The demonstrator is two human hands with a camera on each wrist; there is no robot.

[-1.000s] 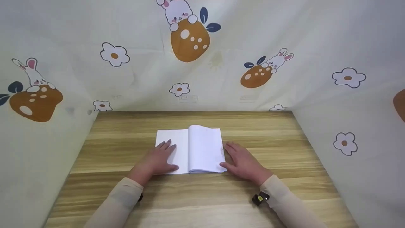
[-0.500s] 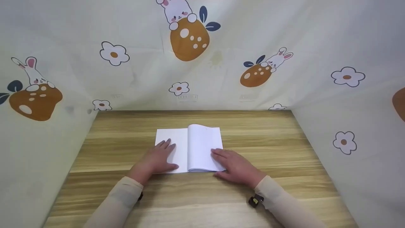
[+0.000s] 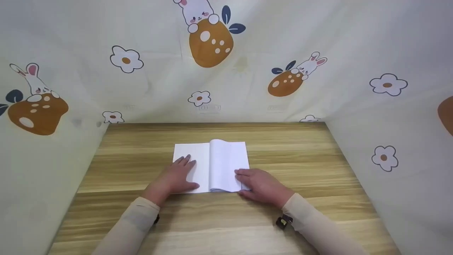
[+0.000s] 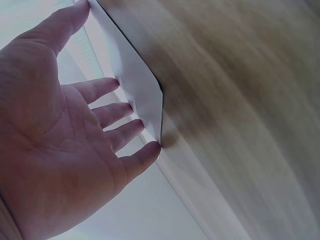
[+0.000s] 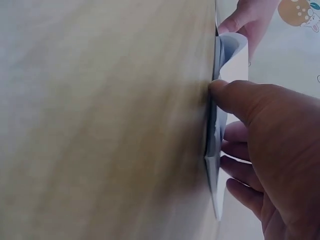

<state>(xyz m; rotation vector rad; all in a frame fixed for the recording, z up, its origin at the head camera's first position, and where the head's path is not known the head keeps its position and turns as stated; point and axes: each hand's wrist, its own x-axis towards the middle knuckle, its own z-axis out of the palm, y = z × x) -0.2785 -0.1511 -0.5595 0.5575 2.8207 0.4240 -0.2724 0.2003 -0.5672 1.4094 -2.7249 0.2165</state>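
An open book [image 3: 221, 159] with blank-looking white pages lies on the table. My left hand [image 3: 173, 179] rests on its left page with fingers and thumb spread; in the left wrist view the fingertips of the left hand [image 4: 65, 125] touch the page near its edge. My right hand [image 3: 263, 186] lies over the lower right part of the right page, fingers fairly straight, thumb near the bottom edge. The right wrist view has the right thumb [image 5: 230, 95] against the book's lower edge and the pages [image 5: 235, 57] arching up near the spine.
The wood-grain table [image 3: 219, 226] extends around the book. Pale cloth walls [image 3: 159, 81] printed with rabbits and flowers stand at the back and both sides. Each wrist wears a small dark device, the right one [image 3: 284, 222] plainer to see.
My right hand has come left from beside the book onto the right page. The top pages now bulge near the spine and sit slightly further left. My left hand stays in place.
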